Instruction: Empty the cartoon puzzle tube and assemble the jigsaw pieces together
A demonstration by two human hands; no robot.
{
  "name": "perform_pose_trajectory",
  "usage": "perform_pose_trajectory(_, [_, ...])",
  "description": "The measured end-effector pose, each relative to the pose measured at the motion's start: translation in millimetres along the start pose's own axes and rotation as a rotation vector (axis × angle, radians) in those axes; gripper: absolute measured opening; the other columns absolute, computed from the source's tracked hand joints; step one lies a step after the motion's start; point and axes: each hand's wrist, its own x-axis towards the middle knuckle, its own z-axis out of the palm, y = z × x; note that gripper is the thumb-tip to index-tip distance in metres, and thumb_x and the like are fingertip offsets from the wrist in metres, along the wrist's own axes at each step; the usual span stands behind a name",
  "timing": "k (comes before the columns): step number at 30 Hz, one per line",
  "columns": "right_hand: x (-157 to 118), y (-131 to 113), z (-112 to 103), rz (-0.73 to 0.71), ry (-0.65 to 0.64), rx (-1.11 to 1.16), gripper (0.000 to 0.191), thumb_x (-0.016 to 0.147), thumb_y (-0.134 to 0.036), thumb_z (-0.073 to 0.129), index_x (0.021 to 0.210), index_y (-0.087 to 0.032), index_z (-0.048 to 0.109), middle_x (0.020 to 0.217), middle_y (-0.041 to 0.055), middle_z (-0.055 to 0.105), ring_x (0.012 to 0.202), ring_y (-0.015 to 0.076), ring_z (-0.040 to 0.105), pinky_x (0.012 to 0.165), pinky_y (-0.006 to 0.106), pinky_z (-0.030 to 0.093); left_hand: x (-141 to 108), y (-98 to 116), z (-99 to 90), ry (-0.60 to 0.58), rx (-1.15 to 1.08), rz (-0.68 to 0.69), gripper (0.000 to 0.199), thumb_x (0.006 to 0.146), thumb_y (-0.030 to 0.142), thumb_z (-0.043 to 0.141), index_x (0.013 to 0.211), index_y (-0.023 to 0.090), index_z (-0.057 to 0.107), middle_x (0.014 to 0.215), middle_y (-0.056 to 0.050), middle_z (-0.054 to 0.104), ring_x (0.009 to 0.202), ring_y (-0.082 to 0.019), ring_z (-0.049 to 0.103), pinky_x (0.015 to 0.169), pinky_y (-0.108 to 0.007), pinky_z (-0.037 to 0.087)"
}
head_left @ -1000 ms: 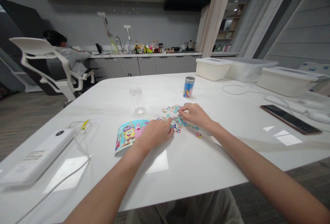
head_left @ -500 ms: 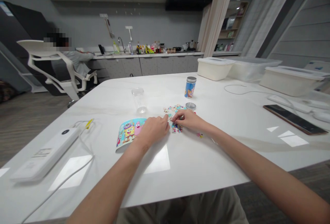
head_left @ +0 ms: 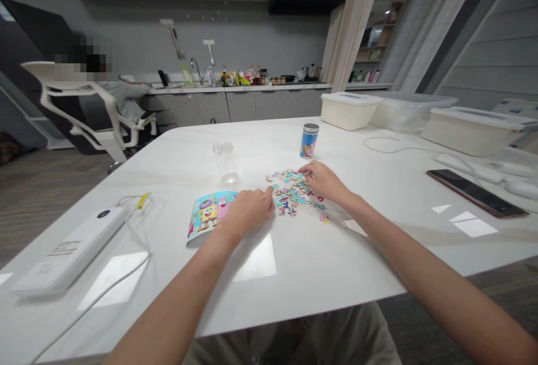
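Small colourful jigsaw pieces (head_left: 290, 192) lie in a loose pile on the white table. At the pile's left edge is my left hand (head_left: 253, 208), fingers curled together and whatever is in them hidden. My right hand (head_left: 324, 181) reaches over the far right side of the pile. Its fingers are bent in towards the thumb among the pieces, and any piece between them is too small to make out. Beside my left hand lies a curled cartoon picture sheet (head_left: 209, 216), partly covered by that hand. One pink and yellow piece (head_left: 324, 219) sits apart, nearer to me.
Behind the pile stand a clear plastic jar (head_left: 226, 163) and a blue cartoon can (head_left: 309, 142) with a silver lid. A white power strip (head_left: 71, 250) with a cable is at left, a phone (head_left: 474, 194) at right. Storage boxes (head_left: 351, 111) line the back right. A person sits far left.
My right hand has moved away from my left hand, to the far right of the pile, uncovering the middle pieces. It now hides the loose metal lid. My left hand stays nearly still.
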Motion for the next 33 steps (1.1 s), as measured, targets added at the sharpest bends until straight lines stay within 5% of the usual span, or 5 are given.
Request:
perform_pose_trajectory(24, [-5, -10, -5, 0.071, -0.170, -0.121, 0.029, 0.088, -0.020, 0.050, 0.106, -0.013, 0.072, 0.108, 0.0133, 0.066, 0.103, 0.0254, 0.059, 0.091, 0.032, 0.042, 0, -1, 3.7, 0.025, 0.052, 0.040, 0.032, 0.095, 0.023, 0.031, 0.100, 0.014, 0.062, 0.084, -0.014, 0.071, 0.079, -0.027, 0.069, 0.065, -0.034, 0.048])
perform_pose_trajectory(33, [-6, -13, -4, 0.054, -0.162, -0.118, 0.017, 0.087, -0.021, 0.058, 0.087, -0.015, 0.073, 0.093, 0.0102, 0.066, 0.091, 0.0215, 0.060, 0.081, 0.027, 0.041, 1, 0, 4.3, 0.028, 0.049, 0.047, 0.031, 0.095, 0.024, 0.032, 0.099, 0.014, 0.061, 0.083, -0.013, 0.070, 0.079, -0.027, 0.070, 0.065, -0.034, 0.048])
